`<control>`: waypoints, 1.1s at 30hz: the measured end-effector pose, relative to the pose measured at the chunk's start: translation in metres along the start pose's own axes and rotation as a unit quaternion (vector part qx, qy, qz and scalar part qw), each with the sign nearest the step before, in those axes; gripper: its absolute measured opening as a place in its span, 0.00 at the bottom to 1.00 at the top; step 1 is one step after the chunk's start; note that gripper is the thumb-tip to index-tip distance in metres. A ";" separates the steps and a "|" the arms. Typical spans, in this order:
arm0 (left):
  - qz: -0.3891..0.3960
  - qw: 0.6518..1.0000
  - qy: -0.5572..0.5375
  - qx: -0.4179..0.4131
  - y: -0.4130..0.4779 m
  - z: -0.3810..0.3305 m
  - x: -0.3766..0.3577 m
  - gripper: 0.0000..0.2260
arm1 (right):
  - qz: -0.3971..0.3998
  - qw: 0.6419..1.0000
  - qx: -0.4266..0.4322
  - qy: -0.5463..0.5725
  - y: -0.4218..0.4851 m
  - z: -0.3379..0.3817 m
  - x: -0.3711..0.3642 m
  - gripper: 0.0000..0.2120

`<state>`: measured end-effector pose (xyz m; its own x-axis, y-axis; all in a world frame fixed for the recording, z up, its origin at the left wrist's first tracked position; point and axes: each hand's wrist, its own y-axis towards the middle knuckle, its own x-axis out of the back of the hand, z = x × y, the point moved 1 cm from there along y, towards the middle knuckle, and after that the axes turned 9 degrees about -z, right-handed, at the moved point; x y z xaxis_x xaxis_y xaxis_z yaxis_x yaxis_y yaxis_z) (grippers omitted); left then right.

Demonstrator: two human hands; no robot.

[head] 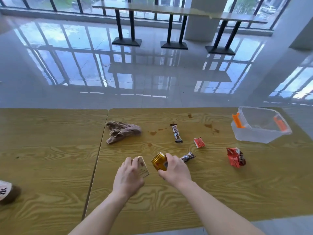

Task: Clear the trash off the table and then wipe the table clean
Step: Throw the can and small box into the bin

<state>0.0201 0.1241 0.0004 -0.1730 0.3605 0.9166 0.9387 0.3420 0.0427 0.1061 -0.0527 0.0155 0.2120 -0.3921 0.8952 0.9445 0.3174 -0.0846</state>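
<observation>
My left hand (129,177) grips a small tan box (143,167) on the wooden table (220,192). My right hand (176,168) is closed around a gold can (158,161) lying tilted beside the box. A dark snack wrapper (187,156) lies just right of that hand. Farther back sit a long bar wrapper (176,133), a small red packet (199,142) and a crumpled red bag (235,157). A brown rag (121,131) lies bunched at the table's middle back. Brown stains (210,127) spot the wood.
A clear plastic bin (261,125) with orange latches stands at the back right corner. A cap (7,192) rests at the left edge on the adjoining table. Beyond are a glossy tiled floor and a counter on black legs (174,29).
</observation>
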 end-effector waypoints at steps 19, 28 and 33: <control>0.075 0.959 -0.048 -0.269 -0.060 -0.237 -0.064 0.30 | -0.174 0.964 -0.200 0.008 -0.162 -0.204 0.116 0.24; 0.121 0.941 -0.054 -0.311 -0.151 -0.361 -0.134 0.27 | -0.190 0.941 -0.281 0.017 -0.282 -0.334 0.148 0.23; 0.163 0.924 -0.052 -0.341 -0.197 -0.408 -0.185 0.30 | -0.176 0.915 -0.360 0.043 -0.338 -0.396 0.139 0.23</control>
<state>-0.0111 -0.3639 -0.0155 0.1568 0.4412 0.8836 0.9092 -0.4138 0.0452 -0.0845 -0.5562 -0.0042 -0.1475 -0.4361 0.8877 0.8721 -0.4808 -0.0913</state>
